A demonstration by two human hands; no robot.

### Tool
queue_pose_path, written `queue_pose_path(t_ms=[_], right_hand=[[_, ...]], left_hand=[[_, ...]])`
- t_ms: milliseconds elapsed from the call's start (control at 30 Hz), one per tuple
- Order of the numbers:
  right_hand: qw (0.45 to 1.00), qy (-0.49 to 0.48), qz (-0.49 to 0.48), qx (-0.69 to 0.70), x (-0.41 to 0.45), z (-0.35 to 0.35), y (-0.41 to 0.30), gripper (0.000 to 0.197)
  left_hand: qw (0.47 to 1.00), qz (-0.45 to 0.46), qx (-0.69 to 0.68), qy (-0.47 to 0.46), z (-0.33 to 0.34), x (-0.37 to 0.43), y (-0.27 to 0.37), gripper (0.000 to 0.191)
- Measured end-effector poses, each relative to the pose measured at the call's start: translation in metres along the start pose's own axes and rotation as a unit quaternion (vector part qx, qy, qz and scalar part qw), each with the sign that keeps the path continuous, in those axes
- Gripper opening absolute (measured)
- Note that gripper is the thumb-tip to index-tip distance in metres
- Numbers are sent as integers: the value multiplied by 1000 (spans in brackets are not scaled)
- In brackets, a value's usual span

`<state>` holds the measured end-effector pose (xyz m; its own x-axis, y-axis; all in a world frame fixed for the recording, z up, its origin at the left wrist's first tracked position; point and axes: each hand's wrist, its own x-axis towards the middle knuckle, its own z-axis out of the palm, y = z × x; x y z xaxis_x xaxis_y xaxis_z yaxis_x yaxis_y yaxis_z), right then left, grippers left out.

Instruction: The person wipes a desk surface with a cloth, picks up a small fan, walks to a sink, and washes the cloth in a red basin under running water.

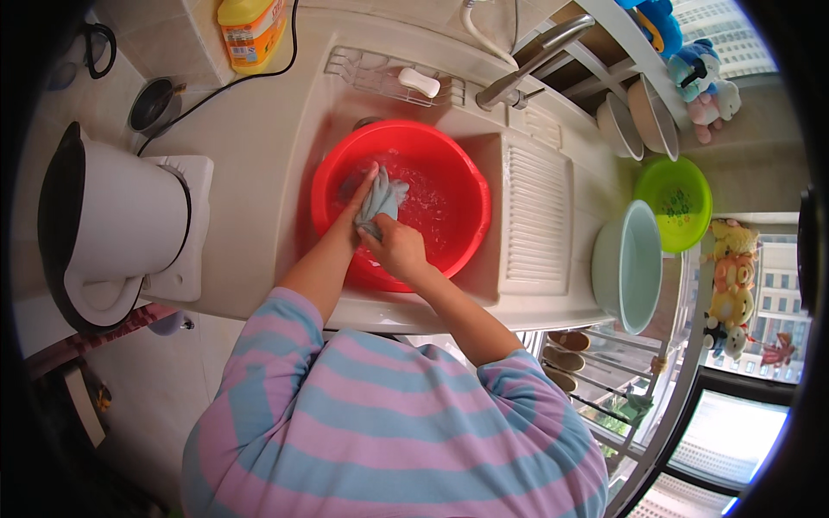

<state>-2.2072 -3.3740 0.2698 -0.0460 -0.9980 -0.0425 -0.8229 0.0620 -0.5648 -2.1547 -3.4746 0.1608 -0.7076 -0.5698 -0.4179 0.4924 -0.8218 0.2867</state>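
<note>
A wet grey-blue cloth [381, 199] is bunched between my two hands, over a red plastic basin [467, 194] with bubbly water [429, 201] in it. My left hand [364, 194] lies along the left side of the cloth, thumb pointing up, its other fingers hidden by the fabric. My right hand [396, 247] is closed on the lower end of the cloth, near my left wrist. The basin stands in a pale sink [304, 213].
A wire rack [363, 70] with a white bar of soap [419, 83] is behind the basin, beside the metal faucet [531, 65]. A ribbed drainboard [536, 220] and a light blue basin [609, 259] are at right. An electric kettle [123, 207] stands at left, near a black cord [220, 90].
</note>
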Motion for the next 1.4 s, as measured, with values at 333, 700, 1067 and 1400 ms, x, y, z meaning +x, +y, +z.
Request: queue_pose_path(t_ms=[333, 700, 1067, 1400], right_hand=[[974, 21, 131, -183, 60, 5, 135, 23], [918, -227, -61, -320, 30, 69, 168, 30], [987, 69, 88, 118, 13, -11, 16, 32], [986, 56, 120, -100, 45, 19, 77, 25]], left_hand=[[864, 189, 419, 204, 12, 20, -8, 49], [561, -64, 789, 240, -15, 6, -6, 68], [994, -15, 70, -82, 20, -12, -3, 59], [988, -11, 59, 145, 9, 32, -10, 42]])
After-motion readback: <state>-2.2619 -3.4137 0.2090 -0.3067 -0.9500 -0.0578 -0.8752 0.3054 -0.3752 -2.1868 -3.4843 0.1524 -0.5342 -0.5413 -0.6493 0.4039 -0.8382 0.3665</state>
